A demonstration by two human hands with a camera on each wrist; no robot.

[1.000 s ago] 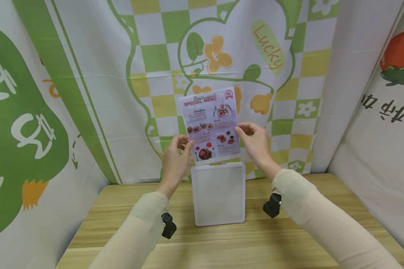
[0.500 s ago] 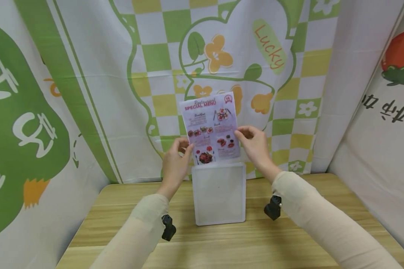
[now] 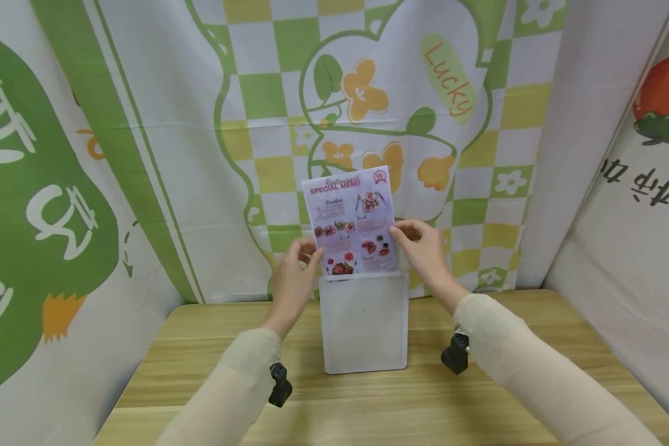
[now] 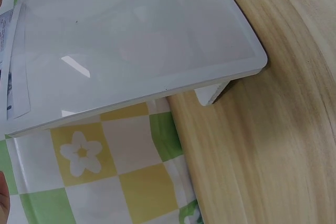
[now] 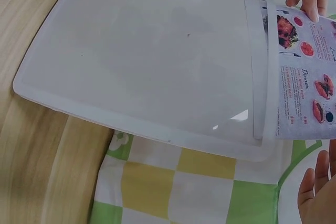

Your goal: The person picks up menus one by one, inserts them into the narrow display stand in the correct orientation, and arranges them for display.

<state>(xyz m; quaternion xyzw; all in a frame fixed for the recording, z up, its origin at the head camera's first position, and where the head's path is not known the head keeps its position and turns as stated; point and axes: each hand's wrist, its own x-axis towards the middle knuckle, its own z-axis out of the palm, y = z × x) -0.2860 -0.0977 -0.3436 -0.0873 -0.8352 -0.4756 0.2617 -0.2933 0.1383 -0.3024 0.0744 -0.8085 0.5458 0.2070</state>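
A printed restaurant menu sheet stands tilted slightly over a white-framed display stand. Its lower edge has slipped inside the stand's top; in the right wrist view the sheet's end shows behind the clear front panel. My left hand pinches the menu's left edge between thumb and fingers. On the opposite edge, my right hand pinches the sheet at about the same height. The stand is upright on the table, and a support foot juts from its back in the left wrist view.
The wooden table carries the stand near its back edge. Close behind hangs a green, yellow and white checked curtain. Printed cloth walls close in both sides. A small black camera is strapped at each wrist.
Both hands have moved down with the menu. Its lower edge was above the stand's top one second ago and now sits inside the frame. The stand has stayed in place.
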